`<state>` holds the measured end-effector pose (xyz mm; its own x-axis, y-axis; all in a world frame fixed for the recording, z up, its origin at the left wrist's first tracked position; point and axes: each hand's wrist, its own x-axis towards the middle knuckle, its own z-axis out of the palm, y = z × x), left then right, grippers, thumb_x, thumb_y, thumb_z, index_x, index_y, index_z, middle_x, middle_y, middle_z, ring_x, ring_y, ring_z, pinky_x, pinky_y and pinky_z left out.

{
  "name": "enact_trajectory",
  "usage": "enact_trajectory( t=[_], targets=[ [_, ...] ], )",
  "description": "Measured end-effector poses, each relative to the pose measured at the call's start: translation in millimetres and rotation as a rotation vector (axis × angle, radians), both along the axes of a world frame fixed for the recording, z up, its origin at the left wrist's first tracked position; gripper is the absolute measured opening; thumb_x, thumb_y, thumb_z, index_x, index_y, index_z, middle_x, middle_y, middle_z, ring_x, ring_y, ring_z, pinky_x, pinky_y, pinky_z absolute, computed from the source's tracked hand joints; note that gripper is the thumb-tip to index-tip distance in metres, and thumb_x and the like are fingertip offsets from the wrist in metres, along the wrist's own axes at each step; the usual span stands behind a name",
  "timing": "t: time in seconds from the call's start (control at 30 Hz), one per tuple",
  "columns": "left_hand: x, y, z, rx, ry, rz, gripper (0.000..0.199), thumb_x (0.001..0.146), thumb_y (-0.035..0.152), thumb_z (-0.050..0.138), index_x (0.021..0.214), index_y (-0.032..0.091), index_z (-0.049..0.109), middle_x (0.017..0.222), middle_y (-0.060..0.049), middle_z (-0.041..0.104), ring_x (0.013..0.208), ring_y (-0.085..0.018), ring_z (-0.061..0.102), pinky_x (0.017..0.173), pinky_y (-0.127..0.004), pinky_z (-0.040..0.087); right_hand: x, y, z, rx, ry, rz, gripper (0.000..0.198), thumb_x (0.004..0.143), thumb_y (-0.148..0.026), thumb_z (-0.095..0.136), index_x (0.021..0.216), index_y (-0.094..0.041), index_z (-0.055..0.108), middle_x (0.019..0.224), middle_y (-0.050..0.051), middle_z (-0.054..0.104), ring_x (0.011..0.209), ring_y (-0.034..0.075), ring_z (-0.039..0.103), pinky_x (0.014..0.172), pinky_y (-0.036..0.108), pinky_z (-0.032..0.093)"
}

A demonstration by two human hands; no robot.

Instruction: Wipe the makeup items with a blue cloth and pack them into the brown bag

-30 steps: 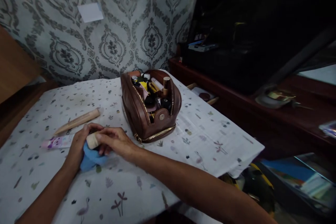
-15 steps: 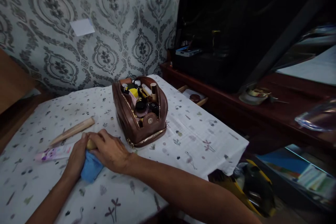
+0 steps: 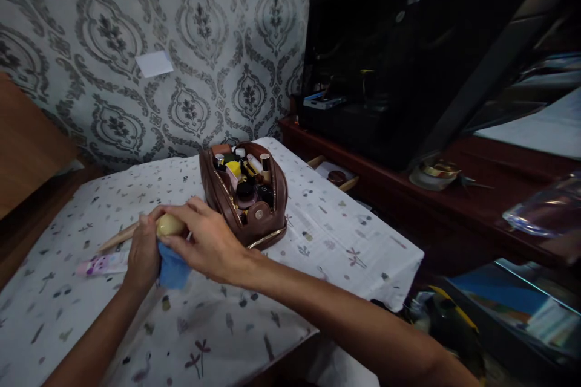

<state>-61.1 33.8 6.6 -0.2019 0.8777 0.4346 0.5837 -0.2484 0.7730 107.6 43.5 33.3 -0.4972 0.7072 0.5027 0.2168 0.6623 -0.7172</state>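
Between my hands is a small, rounded yellowish container point(image 3: 170, 225) with a glossy surface; its exact kind is not clear. A blue cloth point(image 3: 173, 267) hangs beneath it. My right hand point(image 3: 206, 240) curls over the container from the right, thumb along its near side. Closed against its left side, my left hand point(image 3: 144, 254) presses the cloth, and part of its grip is hidden. Just left of it lie a beige tapered tube point(image 3: 118, 237) and a pink-and-white tube point(image 3: 104, 263), both partly covered by my left hand. A brown cosmetic bag point(image 3: 242, 227) stands unzipped beyond my right hand, filled with cosmetics.
A white patterned cloth point(image 3: 345, 260) covers the table. Along the right runs a dark red cabinet point(image 3: 481, 205) bearing a large black screen point(image 3: 376, 60) and a clear round container point(image 3: 433, 175). An open drawer point(image 3: 347, 182) juts out near the table's far right edge. Cardboard point(image 3: 31, 145) stands at left.
Both hands have risen slightly with the container and cloth, moving right toward the bag. More of the yellowish container now shows between the fingers. The camera view has shifted a little.
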Motion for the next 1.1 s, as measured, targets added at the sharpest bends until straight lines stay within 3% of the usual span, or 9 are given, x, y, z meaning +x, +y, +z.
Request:
enact_trajectory(
  t=[0.17,0.33,0.47,0.53,0.63,0.77,0.9,1.1],
  targets=[
    [42,14,41.7,0.139,0.056,-0.212,0.074,0.095,0.078,0.025,0.099,0.018,0.067,0.082,-0.004,0.070,0.075,-0.020,0.062,0.070,-0.032,0.051,42,3,26,0.143,0.009,-0.084,0.035,0.096,-0.028,0.064,0.129,-0.016,0.062,0.105,0.006,0.056,0.094,0.018,0.058,0.089,0.032,0.052],
    [66,33,61.5,0.237,0.310,-0.344,0.058,0.105,0.055,0.023,0.099,0.017,0.067,0.084,-0.005,0.067,0.081,-0.020,0.062,0.075,-0.031,0.049,76,17,30,0.227,0.041,-0.190,0.031,0.094,-0.028,0.066,0.122,-0.015,0.066,0.098,0.005,0.059,0.090,0.018,0.058,0.083,0.031,0.049],
    [79,42,76.4,0.222,0.796,-0.205,0.045,0.105,0.039,0.029,0.118,0.019,0.068,0.101,-0.009,0.064,0.089,-0.024,0.065,0.076,-0.034,0.049,100,30,27,0.184,-0.003,-0.297,0.031,0.092,-0.026,0.064,0.121,-0.014,0.067,0.097,0.006,0.061,0.086,0.018,0.058,0.078,0.029,0.048],
    [85,43,84.7,0.135,1.046,-0.120,0.042,0.103,0.038,0.035,0.129,0.025,0.064,0.108,-0.010,0.059,0.083,-0.025,0.065,0.068,-0.034,0.048,111,36,27,0.169,-0.038,-0.356,0.033,0.091,-0.025,0.064,0.122,-0.012,0.067,0.100,0.007,0.062,0.086,0.018,0.059,0.077,0.029,0.048],
    [94,41,95.9,-0.032,1.257,-0.097,0.040,0.102,0.035,0.036,0.128,0.031,0.065,0.112,-0.009,0.054,0.075,-0.023,0.064,0.062,-0.034,0.046,120,45,31,0.181,-0.135,-0.410,0.033,0.092,-0.024,0.063,0.122,-0.012,0.067,0.103,0.008,0.064,0.085,0.018,0.060,0.077,0.028,0.046],
    [98,38,101.9,-0.119,1.302,-0.101,0.042,0.102,0.029,0.033,0.128,0.031,0.065,0.113,-0.009,0.052,0.076,-0.023,0.064,0.066,-0.036,0.047,117,53,40,0.194,-0.400,-0.438,0.023,0.094,-0.018,0.059,0.113,-0.010,0.069,0.103,0.011,0.066,0.089,0.019,0.060,0.081,0.028,0.044],
    [96,37,98.1,-0.101,1.263,-0.087,0.041,0.101,0.028,0.035,0.127,0.030,0.066,0.114,-0.009,0.052,0.076,-0.023,0.063,0.068,-0.036,0.048,102,57,50,0.193,-0.680,-0.424,0.025,0.098,-0.016,0.052,0.116,-0.008,0.067,0.112,0.015,0.066,0.099,0.022,0.062,0.085,0.030,0.043],
    [93,36,92.6,-0.066,1.218,-0.067,0.034,0.100,0.027,0.037,0.112,0.026,0.069,0.113,-0.007,0.053,0.072,-0.018,0.061,0.064,-0.031,0.045,81,66,59,0.199,-0.921,-0.385,0.028,0.102,-0.021,0.048,0.119,-0.009,0.067,0.123,0.019,0.066,0.114,0.028,0.062,0.089,0.033,0.046]
  ],
)
